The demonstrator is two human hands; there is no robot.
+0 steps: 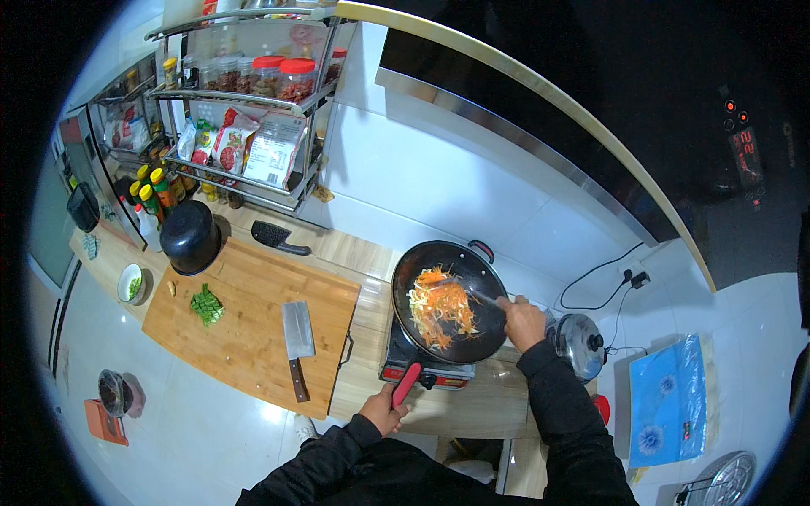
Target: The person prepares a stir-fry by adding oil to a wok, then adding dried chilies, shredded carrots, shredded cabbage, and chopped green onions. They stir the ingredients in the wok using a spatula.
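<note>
A black wok (490,310) sits on a portable gas stove (436,379). My left hand (383,408) grips the wok's red handle (406,384). Shredded orange and pale food, looking like carrot with pale strips, (443,303) lies in the wok. From the right, my right hand (524,321) reaches over the rim, closed around a spatula (484,295) whose blade is partly covered by the shreds. To the left, a cleaver with a wooden handle (299,341) and a pile of chopped greens (206,305) rest on a wooden cutting board (253,341).
A black pot (190,237), a black cleaver (278,238) and a small bowl of chopped greens (131,283) surround the board. Behind stands a metal rack (234,95) with jars and packets. A glass-lidded pot (579,346) stands right of my forearm. A range hood (519,126) hangs above.
</note>
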